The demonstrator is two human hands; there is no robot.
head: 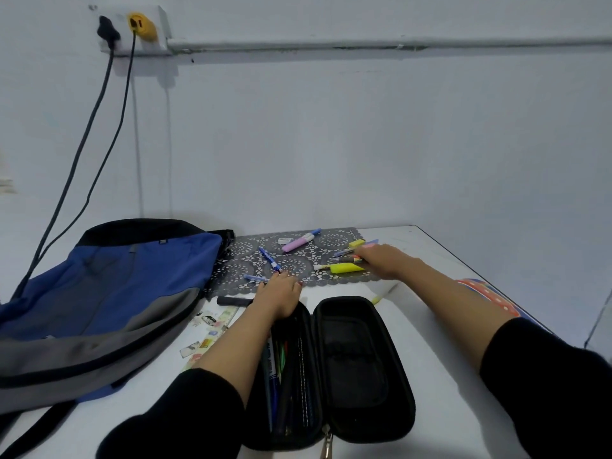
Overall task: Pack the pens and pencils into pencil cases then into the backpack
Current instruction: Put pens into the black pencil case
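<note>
right hand [384,261]: draped over one end of the highlighter [346,268], we can't tell if it's gripping
highlighter: sticks out to that hand's left, long axis sideways
left hand [281,296]: fingers flat, apart, holding nothing, at the case's [357,362] far end
pen [270,259]: just past left fingertips, angled away
nearer: right hand, we reckon

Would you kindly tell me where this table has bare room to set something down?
Bare: the far right corner of the table beside the lace mat, and the white strip right of the open pencil case. Crowded: the mat holds pens and highlighters by the right hand; backpack and ruler fill the left.
</note>
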